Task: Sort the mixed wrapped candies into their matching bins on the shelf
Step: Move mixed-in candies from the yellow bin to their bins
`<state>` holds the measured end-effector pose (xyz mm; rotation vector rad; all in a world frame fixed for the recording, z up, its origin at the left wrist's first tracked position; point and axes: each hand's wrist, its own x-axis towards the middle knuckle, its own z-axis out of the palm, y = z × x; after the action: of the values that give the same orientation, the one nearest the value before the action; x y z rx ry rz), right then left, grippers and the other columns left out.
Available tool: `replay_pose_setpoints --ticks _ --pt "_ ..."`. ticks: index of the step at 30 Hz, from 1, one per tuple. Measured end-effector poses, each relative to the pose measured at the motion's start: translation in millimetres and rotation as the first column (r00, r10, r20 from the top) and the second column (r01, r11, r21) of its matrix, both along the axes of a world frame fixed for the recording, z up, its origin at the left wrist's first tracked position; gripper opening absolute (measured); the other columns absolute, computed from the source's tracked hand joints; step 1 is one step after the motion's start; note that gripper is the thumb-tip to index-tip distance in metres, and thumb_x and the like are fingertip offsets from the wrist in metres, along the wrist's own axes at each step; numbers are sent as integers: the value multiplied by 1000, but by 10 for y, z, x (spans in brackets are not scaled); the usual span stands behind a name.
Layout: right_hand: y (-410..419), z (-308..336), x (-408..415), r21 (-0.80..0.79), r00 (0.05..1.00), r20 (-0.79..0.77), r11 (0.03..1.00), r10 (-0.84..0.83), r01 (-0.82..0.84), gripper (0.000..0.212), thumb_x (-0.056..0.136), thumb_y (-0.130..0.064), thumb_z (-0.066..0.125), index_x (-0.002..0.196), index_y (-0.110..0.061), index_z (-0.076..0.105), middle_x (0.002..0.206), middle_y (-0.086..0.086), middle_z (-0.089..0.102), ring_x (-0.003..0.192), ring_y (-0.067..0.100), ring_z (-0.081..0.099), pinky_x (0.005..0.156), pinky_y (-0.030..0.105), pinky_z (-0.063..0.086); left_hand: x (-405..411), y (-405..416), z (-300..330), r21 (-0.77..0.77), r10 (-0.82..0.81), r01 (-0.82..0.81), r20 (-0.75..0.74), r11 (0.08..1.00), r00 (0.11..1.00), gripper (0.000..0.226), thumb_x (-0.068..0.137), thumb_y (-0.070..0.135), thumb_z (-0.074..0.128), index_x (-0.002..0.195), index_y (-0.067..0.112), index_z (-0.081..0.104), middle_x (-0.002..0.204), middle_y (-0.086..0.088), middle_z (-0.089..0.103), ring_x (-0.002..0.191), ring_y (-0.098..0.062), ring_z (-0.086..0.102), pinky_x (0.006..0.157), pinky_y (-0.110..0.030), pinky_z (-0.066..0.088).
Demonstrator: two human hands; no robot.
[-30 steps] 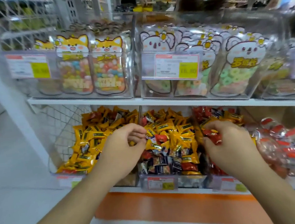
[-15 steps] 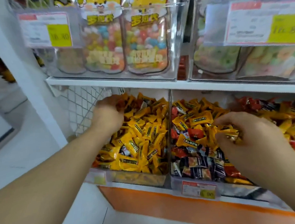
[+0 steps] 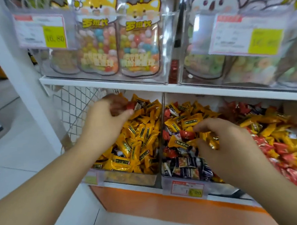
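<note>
- Left hand reaches into the back of the left bin of yellow candies, fingers curled; whether it holds anything cannot be told.
- Right hand pinches yellow candy over the middle bin.

Your left hand reaches into the left bin of yellow candies, fingers curled by a red candy. Your right hand pinches yellow wrappers in the middle bin.
</note>
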<state>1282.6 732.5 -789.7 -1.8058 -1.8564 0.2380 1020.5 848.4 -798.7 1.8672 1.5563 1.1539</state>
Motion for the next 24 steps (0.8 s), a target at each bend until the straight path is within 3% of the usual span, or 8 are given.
replay_pose_setpoints --ticks 2,5,12,15,18,22,24 --pt "-39 15 -50 3 997 -25 998 68 -68 33 93 -20 72 121 -33 64 111 -23 61 100 -5 55 77 -1 42 181 -337 92 -133 -123 134 89 982 988 14 87 30 82 98 27 73 85 13 77 85 3 70 81 -23 54" --pt "-134 41 -101 -10 978 -107 983 179 -181 46 92 -26 75 130 -40 53 111 -23 58 103 -2 57 84 16 51 504 -795 174 -271 -191 241 197 932 962 10 88 31 80 95 26 75 82 11 78 81 -3 73 83 -32 55" --pt "-440 102 83 -7 964 -182 980 196 -201 15 88 -27 74 97 -28 61 86 -8 62 79 13 59 67 40 53 936 -1266 150 -385 -157 301 363 872 918 8 84 30 82 90 25 81 84 7 80 81 -8 76 87 -36 60" --pt "-524 123 257 -11 979 -160 992 124 -127 15 87 -26 76 91 -27 62 79 -7 62 75 14 58 66 37 52 1059 -1336 160 -383 -235 361 337 850 911 8 88 31 77 95 32 80 89 13 79 86 -1 74 85 -27 59" --pt "-532 178 542 -22 990 -125 998 -66 64 15 89 -32 77 88 -30 62 74 -7 64 74 9 59 65 26 51 1114 -1347 161 -377 -307 405 294 833 905 19 93 31 73 111 33 73 96 19 78 91 3 71 72 -15 57" --pt "-466 223 948 3 956 -117 962 -270 272 10 92 -34 73 95 -31 64 78 -11 68 66 4 61 53 18 45 1078 -1244 131 -368 -317 374 208 851 925 13 97 21 69 100 31 76 96 14 78 90 -4 73 81 -34 61" --pt "-406 198 1018 -38 944 -89 948 -319 316 24 92 -38 72 114 -29 67 99 -16 72 74 0 61 63 18 45 1039 -1194 123 -395 -332 377 180 838 926 16 98 15 67 94 26 77 91 12 78 85 -6 74 80 -37 60"
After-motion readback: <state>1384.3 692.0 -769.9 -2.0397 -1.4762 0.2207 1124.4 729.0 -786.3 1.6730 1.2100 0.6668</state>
